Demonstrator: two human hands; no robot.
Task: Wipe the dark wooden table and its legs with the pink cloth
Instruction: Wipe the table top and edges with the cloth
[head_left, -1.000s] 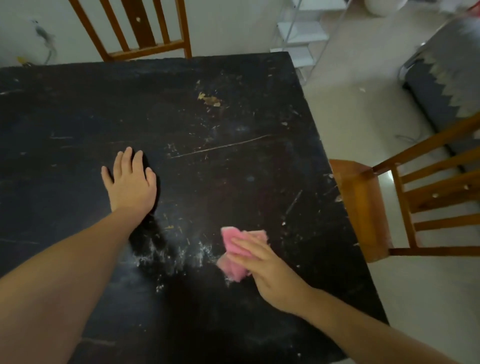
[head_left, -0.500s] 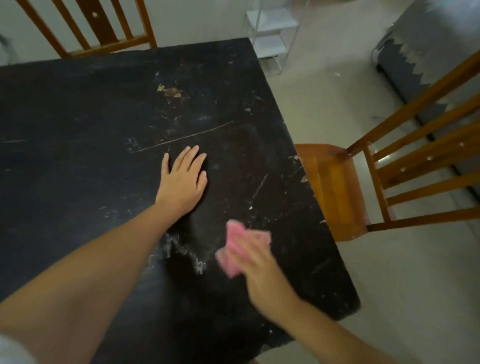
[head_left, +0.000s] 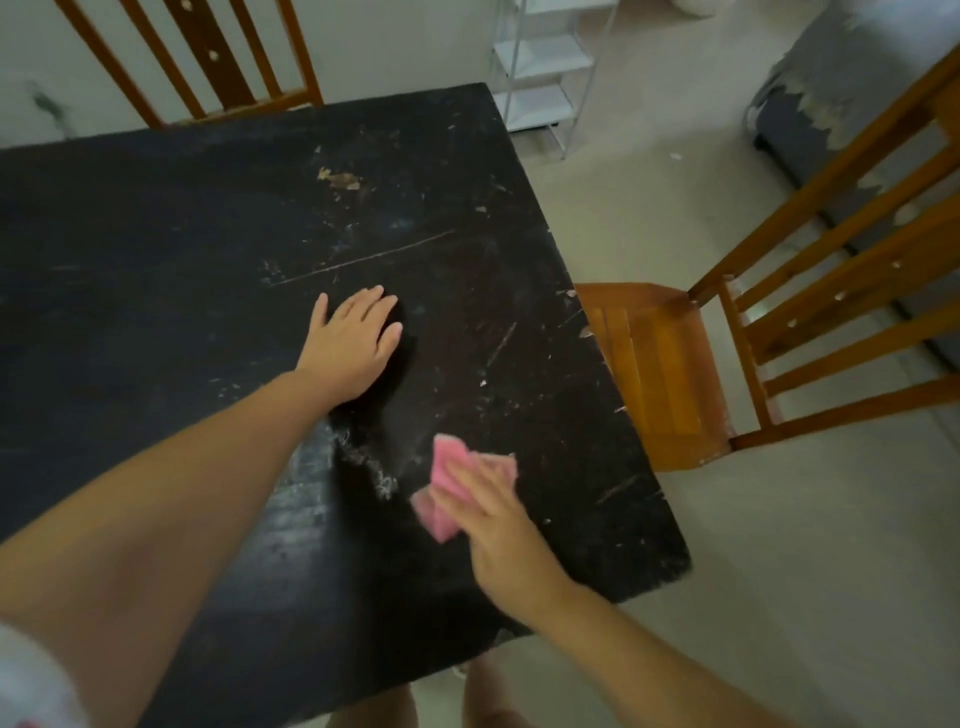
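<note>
Near the front right corner of the dark wooden bench (head_left: 156, 249), the right hand (head_left: 498, 525) presses flat on the pink cloth (head_left: 447, 488), fingers spread over it rather than curled around it. Farther in, the left hand (head_left: 353, 343) lies open, palm down on the bare top. Between them runs a streak of pale residue (head_left: 371, 467), possibly dust. One wooden chair (head_left: 670, 364) stands beside the right edge, another (head_left: 208, 57) at the far edge.
</note>
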